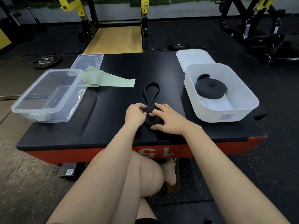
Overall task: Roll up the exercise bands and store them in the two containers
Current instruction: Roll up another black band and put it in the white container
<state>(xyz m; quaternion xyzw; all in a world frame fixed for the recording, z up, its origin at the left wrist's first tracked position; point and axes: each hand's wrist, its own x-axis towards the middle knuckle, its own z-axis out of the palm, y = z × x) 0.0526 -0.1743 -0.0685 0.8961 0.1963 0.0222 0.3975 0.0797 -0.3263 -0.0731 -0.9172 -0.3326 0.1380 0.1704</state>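
Counted on the box: three exercise bands, two black (151, 92) (210, 88), one green (111, 80); two containers (48, 96) (226, 110); two lids (88, 60) (192, 56).

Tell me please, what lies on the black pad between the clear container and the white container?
In the head view, between the clear container and the white container lie a green band and a thin black band, which both hands are rolling.
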